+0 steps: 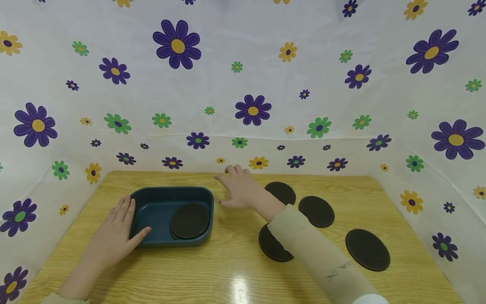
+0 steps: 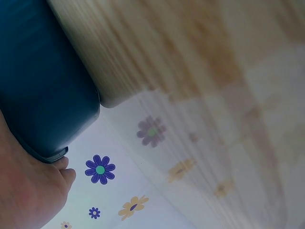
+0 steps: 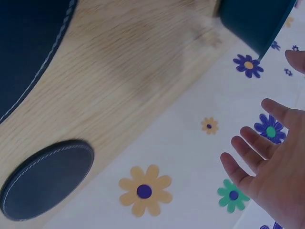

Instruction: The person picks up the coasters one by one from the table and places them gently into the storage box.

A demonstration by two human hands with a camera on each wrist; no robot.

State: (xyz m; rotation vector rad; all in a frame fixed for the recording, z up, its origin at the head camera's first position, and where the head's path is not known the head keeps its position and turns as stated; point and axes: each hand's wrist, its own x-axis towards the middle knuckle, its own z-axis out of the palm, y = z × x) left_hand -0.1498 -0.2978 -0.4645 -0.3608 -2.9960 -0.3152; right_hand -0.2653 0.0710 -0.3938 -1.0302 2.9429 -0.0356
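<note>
A dark blue rectangular tub [image 1: 152, 215] stands at the left of the table. My left hand [image 1: 115, 230] lies along its left side, fingers extended and thumb reaching over the front left rim. In the left wrist view, that hand's fingertips show beside the tub's corner. Inside the tub, at its right end, lies a round black coaster [image 1: 190, 221]. My right hand [image 1: 243, 188] hovers just right of the tub with fingers spread and nothing in them. Below its forearm, a stitched black coaster [image 1: 271, 245] is partly hidden by the sleeve.
More black coasters lie on the right of the wooden table [image 1: 212, 274]: one at the back [image 1: 281, 192], one nearer the middle [image 1: 317, 211] and one at the front right [image 1: 367, 250]. A flower-printed white cloth [image 1: 216, 84] encloses the table's back and sides.
</note>
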